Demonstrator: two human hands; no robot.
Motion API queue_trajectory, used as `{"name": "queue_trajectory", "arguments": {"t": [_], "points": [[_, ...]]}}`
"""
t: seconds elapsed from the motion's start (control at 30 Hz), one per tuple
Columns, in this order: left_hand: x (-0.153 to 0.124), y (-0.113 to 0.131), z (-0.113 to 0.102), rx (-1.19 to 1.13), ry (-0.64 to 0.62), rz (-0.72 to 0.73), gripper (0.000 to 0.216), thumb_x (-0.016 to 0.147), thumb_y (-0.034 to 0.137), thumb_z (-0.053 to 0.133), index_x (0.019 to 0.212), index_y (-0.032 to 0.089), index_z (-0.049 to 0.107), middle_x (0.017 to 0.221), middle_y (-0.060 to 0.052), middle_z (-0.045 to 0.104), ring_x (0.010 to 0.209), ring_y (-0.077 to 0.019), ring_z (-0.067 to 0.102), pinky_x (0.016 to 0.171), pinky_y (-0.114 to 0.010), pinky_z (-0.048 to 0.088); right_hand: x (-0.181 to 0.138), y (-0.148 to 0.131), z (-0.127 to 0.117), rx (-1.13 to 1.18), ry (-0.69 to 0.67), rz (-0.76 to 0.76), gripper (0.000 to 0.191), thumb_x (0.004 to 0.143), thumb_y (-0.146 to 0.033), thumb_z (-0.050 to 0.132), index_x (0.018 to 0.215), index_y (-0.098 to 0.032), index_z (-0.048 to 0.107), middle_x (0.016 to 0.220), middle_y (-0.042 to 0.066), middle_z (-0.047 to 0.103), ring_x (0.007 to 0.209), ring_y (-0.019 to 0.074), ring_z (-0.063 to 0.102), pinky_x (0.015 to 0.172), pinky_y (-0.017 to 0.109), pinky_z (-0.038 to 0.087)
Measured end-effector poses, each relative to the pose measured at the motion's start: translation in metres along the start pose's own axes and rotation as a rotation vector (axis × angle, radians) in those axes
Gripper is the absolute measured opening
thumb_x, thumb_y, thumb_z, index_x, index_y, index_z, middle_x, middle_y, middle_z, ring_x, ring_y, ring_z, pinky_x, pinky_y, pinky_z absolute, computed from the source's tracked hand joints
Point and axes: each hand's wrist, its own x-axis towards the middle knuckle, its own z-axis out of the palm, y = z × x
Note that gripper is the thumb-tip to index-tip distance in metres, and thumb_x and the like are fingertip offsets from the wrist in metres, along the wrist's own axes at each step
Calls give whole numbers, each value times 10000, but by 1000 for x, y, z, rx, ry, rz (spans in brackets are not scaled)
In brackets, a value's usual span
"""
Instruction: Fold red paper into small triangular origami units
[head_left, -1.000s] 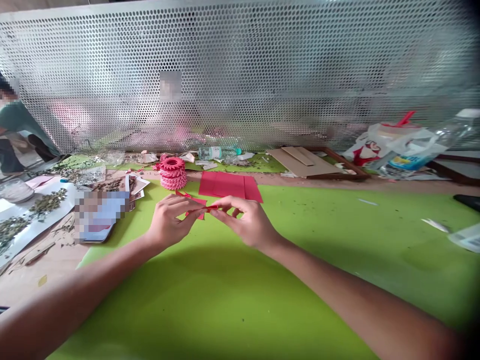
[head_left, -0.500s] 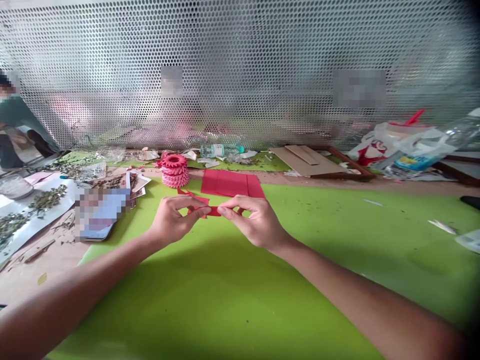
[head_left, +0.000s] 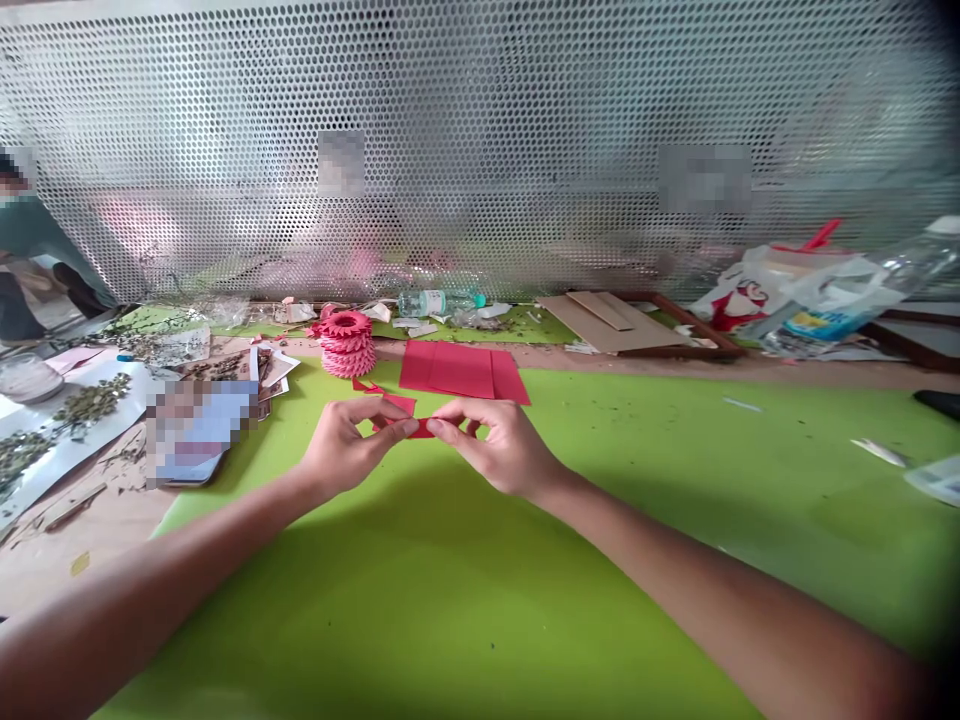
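Note:
Between my fingertips is a small strip of red paper (head_left: 423, 429), which looks folded; its ends are covered by the fingers. My left hand (head_left: 356, 443) pinches its left end, and my right hand (head_left: 504, 443) pinches the right end. The thumbs are only a short gap apart. Just behind the hands lie red paper sheets (head_left: 457, 370), overlapping flat on the green surface. Smaller red paper pieces (head_left: 401, 404) rest behind my left hand, partly hidden by it. A stacked ring of folded pink-red paper (head_left: 347, 345) stands further back on the left.
The green mat (head_left: 450, 600) covers the table. On the left are a phone (head_left: 202, 430) and dried plant bits on white paper (head_left: 90, 405). Along the perforated metal screen (head_left: 480, 150) lie a plastic bottle (head_left: 435, 302), cardboard (head_left: 607, 325) and plastic bags (head_left: 810, 300). A person (head_left: 45, 250) is at far left.
My hands have come slightly closer together along the red strip, so less of it shows between the thumbs. The view has shifted a little.

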Motion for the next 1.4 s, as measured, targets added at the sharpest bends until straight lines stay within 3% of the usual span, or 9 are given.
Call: {"name": "queue_trajectory", "arguments": {"t": [0.4,0.77,1.27,1.4], "points": [[0,1,0,-88,-10,-76,230,823,367,689,759,155,750,692,-37,707,622,-131,586,578,-225,438,0,-4,-5,-30,-81,16,251,920,-372,575,849,-161,691,735,50,690,569,132,571,430,226,371],[1,2,-2,-100,21,-71,227,810,358,704,742,145,745,709,-49,724,633,-141,619,584,-222,460,3,-2,-4,-6,-99,26,245,931,-386,572,941,-167,681,872,61,724,729,162,647,579,241,479],[2,1,-5,-82,33,-63,249,812,396,707,758,158,753,750,-58,740,652,-159,640,605,-240,489,2,0,-4,19,-81,36,296,914,-448,594,907,-166,683,838,68,722,730,174,651,591,260,499],[2,3,-7,-15,-5,-54,369,880,464,616,716,154,731,702,-43,706,648,-148,615,607,-236,460,3,3,-7,-13,-82,-11,266,937,-423,566,921,-179,670,839,58,710,717,162,644,545,238,469]]}}
